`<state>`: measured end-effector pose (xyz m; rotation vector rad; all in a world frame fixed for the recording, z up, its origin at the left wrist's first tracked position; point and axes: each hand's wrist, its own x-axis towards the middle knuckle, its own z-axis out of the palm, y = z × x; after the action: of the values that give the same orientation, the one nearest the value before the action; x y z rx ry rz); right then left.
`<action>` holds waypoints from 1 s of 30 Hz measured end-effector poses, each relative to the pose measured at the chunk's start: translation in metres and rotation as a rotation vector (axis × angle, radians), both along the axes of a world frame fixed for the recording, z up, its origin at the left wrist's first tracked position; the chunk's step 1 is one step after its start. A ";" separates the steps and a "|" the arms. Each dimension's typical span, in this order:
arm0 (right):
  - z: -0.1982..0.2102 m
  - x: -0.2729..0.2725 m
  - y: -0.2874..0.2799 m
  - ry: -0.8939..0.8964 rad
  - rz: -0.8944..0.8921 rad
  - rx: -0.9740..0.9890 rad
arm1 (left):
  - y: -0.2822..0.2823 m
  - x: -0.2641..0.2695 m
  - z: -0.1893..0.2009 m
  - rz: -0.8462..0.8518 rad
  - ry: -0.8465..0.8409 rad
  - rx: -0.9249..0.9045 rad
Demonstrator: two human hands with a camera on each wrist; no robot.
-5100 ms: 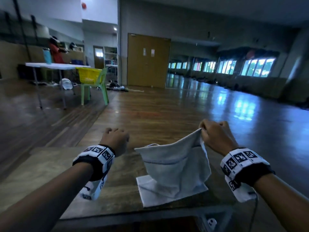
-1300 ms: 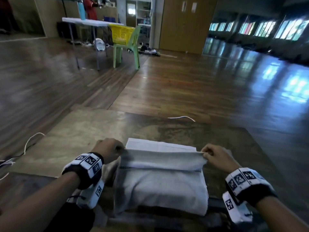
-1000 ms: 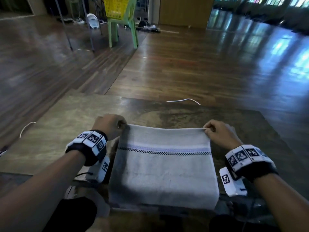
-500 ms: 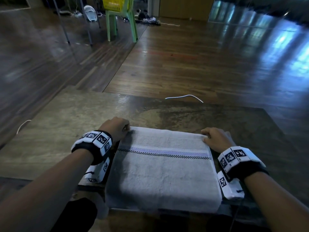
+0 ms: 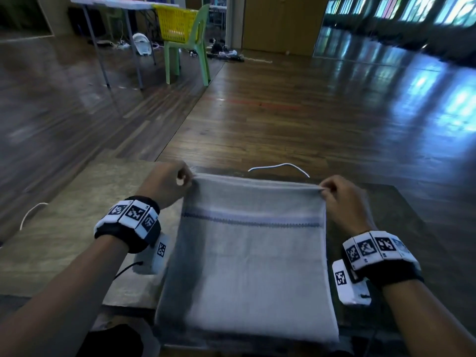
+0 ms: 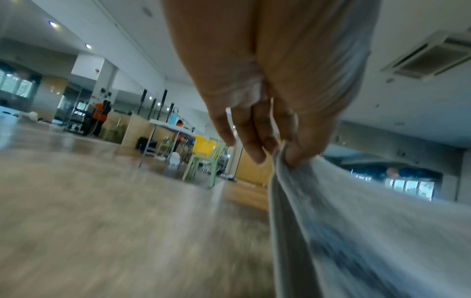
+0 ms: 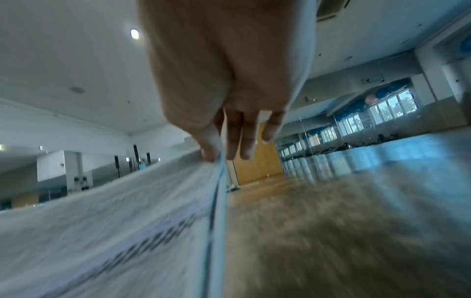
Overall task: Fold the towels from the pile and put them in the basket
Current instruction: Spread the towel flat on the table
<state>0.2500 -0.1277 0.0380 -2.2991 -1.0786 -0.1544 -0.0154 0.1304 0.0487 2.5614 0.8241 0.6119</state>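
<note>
A grey towel (image 5: pixel 252 253) with a dark zigzag stripe is folded over and stretched between my hands above the near end of the table (image 5: pixel 64 235). My left hand (image 5: pixel 171 182) pinches its far left corner, and in the left wrist view the towel (image 6: pixel 331 211) hangs from the left hand (image 6: pixel 277 147). My right hand (image 5: pixel 334 191) pinches the far right corner; the right wrist view shows the right hand (image 7: pixel 219 153) gripping the towel (image 7: pixel 127 221) at its edge. A yellow basket (image 5: pixel 176 24) stands far off on a green chair (image 5: pixel 190 50).
A white cable (image 5: pixel 279 166) lies beyond the towel at the table's far edge. Another cable (image 5: pixel 31 212) hangs off the left side. A folding table (image 5: pixel 116 3) stands behind the chair, with wooden floor all around.
The far edge of the towel lay flat on the table half a second ago. Both hands have now lifted it by its two far corners, and the view has tilted up.
</note>
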 end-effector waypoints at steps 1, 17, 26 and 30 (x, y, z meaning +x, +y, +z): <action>0.014 0.001 -0.001 -0.022 -0.008 0.147 | -0.003 0.000 0.016 0.015 -0.137 0.095; 0.022 -0.025 -0.084 0.274 0.332 -0.200 | -0.049 -0.069 0.016 -0.280 0.323 -0.020; 0.020 -0.017 -0.069 0.532 0.375 -0.336 | -0.038 -0.073 0.008 -0.261 0.452 -0.221; -0.003 -0.005 -0.044 0.432 0.276 -0.425 | -0.027 -0.048 -0.012 -0.197 0.398 -0.150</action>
<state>0.2455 -0.1712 0.0347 -2.3444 -1.2629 0.7093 -0.0636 0.1036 0.0363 2.6159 0.6929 -0.0225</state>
